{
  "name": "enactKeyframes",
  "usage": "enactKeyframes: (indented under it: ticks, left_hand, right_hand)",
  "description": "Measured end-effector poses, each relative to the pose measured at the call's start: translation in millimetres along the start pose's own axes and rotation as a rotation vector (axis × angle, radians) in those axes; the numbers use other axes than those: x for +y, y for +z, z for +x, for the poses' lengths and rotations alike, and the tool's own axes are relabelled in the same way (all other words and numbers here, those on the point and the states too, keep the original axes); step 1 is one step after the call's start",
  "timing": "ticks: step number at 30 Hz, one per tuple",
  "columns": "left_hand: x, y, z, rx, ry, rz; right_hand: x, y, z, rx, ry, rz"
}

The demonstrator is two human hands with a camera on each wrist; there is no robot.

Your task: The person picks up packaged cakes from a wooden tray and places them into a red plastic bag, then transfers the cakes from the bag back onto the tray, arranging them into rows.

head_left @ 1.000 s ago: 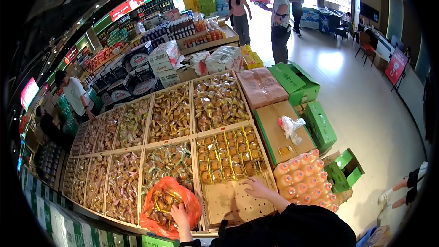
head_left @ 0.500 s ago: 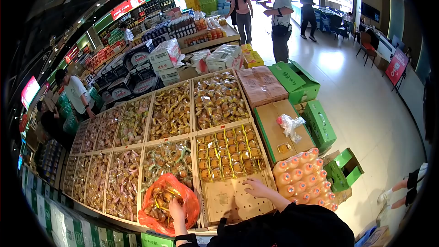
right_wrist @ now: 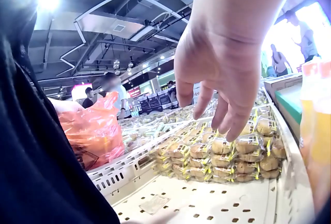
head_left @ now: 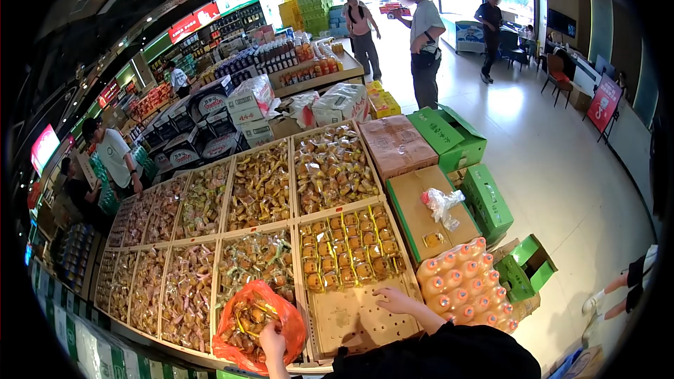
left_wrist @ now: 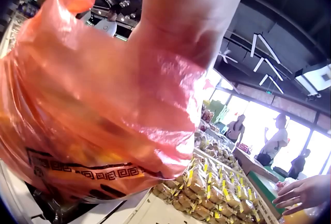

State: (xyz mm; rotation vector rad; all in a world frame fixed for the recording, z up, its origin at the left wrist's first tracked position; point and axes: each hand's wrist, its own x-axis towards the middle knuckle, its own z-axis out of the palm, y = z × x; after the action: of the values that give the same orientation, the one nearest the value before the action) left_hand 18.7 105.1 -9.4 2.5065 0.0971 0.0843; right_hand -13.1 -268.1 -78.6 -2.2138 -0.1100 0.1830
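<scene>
My left hand (head_left: 272, 342) reaches into an open red plastic bag (head_left: 293, 328) filled with small wrapped cakes (head_left: 246, 319). In the left wrist view the bag's film (left_wrist: 67, 99) covers that hand, so its fingers are hidden; I cannot tell whether they grip a cake. Over the near part of a perforated tray (head_left: 340, 316) hovers my right hand (head_left: 397, 302), holding nothing, its fingers extended and pointing down in the right wrist view. Beyond the right fingers, yellow-banded packs of round cakes (right_wrist: 222, 156) stand stacked in rows.
More trays of wrapped snacks (head_left: 189, 267) stretch away to the left and behind. At the right sit shrink-wrapped orange bottles (head_left: 463, 284), a carton with a crumpled clear bag (head_left: 442, 207) and green boxes (head_left: 488, 200). Several people stand farther off.
My left hand has gone from the bag's right side further in among the cakes. My right hand stays over the tray. The head view has tilted slightly up.
</scene>
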Motion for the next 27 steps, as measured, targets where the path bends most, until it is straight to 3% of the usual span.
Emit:
enactKeyframes:
  ticks: [4, 6, 8, 13, 16, 18, 19, 23, 25, 27]
  left_hand:
    - [33.4, -25.0, -8.2, 0.126, 0.01, -0.065]
    - [59.4, -38.2, -11.5, 0.15, -0.007, -0.395]
    - [87.1, -44.5, -14.2, 0.126, -0.039, -0.447]
    - [135.3, -32.5, -19.7, -0.169, 0.15, -0.698]
    - [168.6, -24.5, -28.2, -0.339, 0.238, -0.745]
    - [181.4, -27.5, -29.6, -0.379, 0.311, -0.686]
    - [187.7, -31.1, -30.4, -0.412, 0.336, -0.671]
    - [180.4, -30.4, -29.7, -0.432, 0.369, -0.663]
    - [171.2, -22.0, -31.3, -0.417, 0.381, -0.668]
    - [167.4, -14.6, -34.5, -0.366, 0.201, -0.837]
  right_hand:
    - [-18.3, -6.1, 0.0, -0.065, 0.03, 0.098]
    - [-34.4, -8.2, 1.8, -0.082, 0.005, 0.136]
    - [-56.0, -9.5, 4.2, 0.022, -0.016, 0.453]
    - [-89.0, -19.4, 12.2, -0.012, -0.099, 0.546]
    - [-115.3, -29.2, 4.2, -0.145, -0.167, 0.622]
    - [-133.3, -40.5, -4.3, -0.411, 0.083, 0.694]
    - [-120.0, -34.5, -0.4, -0.506, 0.088, 0.755]
    - [-116.6, -40.2, -7.4, -0.442, 0.09, 0.835]
    - [-116.6, -43.8, -9.9, -0.322, -0.03, 0.867]
    - [-116.7, -44.7, -10.4, -0.289, -0.025, 0.898]
